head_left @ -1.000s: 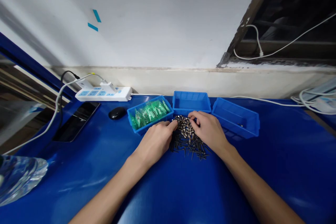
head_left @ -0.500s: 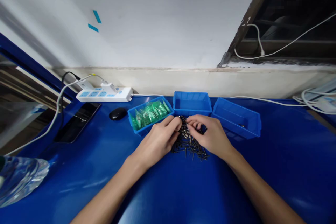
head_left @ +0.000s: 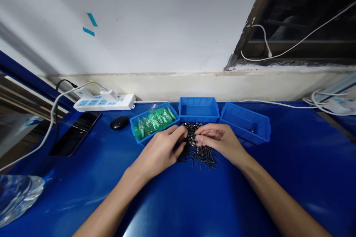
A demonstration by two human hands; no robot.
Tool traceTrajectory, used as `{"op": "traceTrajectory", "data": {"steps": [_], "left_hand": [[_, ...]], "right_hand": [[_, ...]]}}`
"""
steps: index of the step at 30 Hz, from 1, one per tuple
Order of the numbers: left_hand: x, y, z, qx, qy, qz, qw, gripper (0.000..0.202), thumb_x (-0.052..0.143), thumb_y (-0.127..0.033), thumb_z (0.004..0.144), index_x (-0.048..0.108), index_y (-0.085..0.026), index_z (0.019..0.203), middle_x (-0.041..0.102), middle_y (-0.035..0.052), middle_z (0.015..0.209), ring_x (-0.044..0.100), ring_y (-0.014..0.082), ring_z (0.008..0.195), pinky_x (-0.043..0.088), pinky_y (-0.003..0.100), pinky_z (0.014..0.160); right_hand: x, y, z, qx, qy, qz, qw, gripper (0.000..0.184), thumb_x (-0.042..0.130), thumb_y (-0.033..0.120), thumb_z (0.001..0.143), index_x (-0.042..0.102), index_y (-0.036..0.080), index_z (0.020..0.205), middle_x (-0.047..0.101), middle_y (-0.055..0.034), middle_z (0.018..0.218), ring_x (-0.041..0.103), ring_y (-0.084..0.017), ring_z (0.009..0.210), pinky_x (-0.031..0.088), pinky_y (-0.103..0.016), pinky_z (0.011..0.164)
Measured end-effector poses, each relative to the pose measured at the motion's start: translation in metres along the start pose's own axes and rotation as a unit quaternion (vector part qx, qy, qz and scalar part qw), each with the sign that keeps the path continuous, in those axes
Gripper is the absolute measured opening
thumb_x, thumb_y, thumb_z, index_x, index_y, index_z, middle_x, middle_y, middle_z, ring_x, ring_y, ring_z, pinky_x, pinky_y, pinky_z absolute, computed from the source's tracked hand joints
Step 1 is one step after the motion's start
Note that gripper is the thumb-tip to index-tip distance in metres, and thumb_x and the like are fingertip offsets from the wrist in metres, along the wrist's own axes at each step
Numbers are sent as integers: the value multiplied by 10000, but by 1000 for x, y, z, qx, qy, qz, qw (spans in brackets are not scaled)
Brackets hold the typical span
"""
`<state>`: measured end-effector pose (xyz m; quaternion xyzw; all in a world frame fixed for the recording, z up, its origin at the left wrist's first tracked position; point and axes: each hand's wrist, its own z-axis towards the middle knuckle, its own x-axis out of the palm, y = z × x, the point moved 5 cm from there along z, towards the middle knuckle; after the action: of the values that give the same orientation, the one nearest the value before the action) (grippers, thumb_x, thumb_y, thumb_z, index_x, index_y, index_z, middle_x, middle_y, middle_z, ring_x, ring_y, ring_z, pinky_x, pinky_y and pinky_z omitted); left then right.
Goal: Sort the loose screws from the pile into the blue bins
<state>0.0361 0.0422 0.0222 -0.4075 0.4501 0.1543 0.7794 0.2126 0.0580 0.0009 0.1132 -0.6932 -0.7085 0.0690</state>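
A pile of small dark screw-like pieces (head_left: 204, 157), some with shiny metal parts, lies on the blue table between my hands. My left hand (head_left: 164, 150) is at the pile's left side, fingers curled down, thumb apart from them, nothing visible between. My right hand (head_left: 219, 140) is over the pile's right side, thumb and fingertips brought together; whatever they pinch is too small to make out. Just behind the pile stands a blue bin (head_left: 198, 118). Left of it, another blue bin (head_left: 143, 142) holds green-printed plastic packets (head_left: 157, 119).
A third blue bin (head_left: 260, 137) at the right has a small piece (head_left: 251, 130) inside. On the left are a black mouse (head_left: 119, 123), a phone (head_left: 75, 135), a power strip (head_left: 107, 103) with cables, and a clear plastic bottle (head_left: 20, 198). A wall (head_left: 155, 26) rises behind.
My left thumb and fingers have spread apart and drawn slightly back from the pile's middle. My right fingertips have come together over the pile. The whole view has shifted slightly.
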Motion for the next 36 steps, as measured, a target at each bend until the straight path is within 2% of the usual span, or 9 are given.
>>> {"op": "traceTrajectory", "data": {"steps": [2,4,7,10,14,19,24,29,36], "left_hand": [[3,5,0,-13,30,24,999,119,521,-108,901,535,-192,983,636,26,861,611,158,682,466,290,621],[7,8,0,-23,48,31,998,140,513,-94,874,528,-191,973,638,15,813,605,157,654,428,281,590],[10,11,1,-36,62,28,997,156,497,-71,858,505,-195,951,608,-6,763,575,149,620,375,273,565],[10,10,1,-43,69,29,996,178,477,-43,853,484,-201,932,570,-24,727,526,137,590,334,270,552],[8,9,2,-45,62,13,997,178,447,-39,848,465,-203,915,542,-32,712,473,121,563,317,261,541],[7,10,3,-50,40,-30,997,164,447,-53,846,465,-203,909,577,-12,754,528,126,604,365,261,568],[1,6,2,-23,-6,-75,997,139,480,-86,889,485,-209,953,621,-10,820,587,129,679,436,264,633],[-4,-1,1,8,-43,-96,994,100,507,-129,936,501,-219,980,659,-5,892,625,130,750,473,264,677],[-5,-4,1,18,-35,-109,993,143,522,-99,910,512,-219,988,650,-19,888,621,117,754,482,250,685]], "right_hand": [[-7,1,1,-38,-52,24,998,283,806,306,765,782,220,1034,821,-69,995,792,-228,900,647,-384,846],[-13,-1,2,-73,-89,39,993,452,789,297,790,722,274,1236,759,-79,1259,761,-239,1070,622,-421,952],[-18,-8,2,-96,-116,40,988,522,764,279,818,661,318,1328,695,-77,1377,746,-241,1113,620,-420,957],[-19,-12,1,-104,-130,31,986,413,756,287,836,690,304,1244,733,-69,1305,772,-222,1004,626,-414,933],[-16,-10,0,-102,-133,11,986,301,754,321,823,727,239,1112,796,-73,1091,773,-194,807,644,-390,824],[-8,-4,0,-80,-92,-8,993,188,729,300,810,736,210,975,806,-57,913,748,-169,695,633,-338,716],[-2,1,-3,-92,-75,-66,991,154,716,271,814,761,217,951,812,-53,911,775,-193,806,632,-336,791],[7,3,-6,-93,-7,-138,986,164,699,255,824,801,216,947,822,-60,919,784,-217,819,634,-351,789],[10,-3,-5,-22,50,-66,996,142,740,289,796,827,208,875,819,-59,830,792,-226,775,638,-346,755]]}}
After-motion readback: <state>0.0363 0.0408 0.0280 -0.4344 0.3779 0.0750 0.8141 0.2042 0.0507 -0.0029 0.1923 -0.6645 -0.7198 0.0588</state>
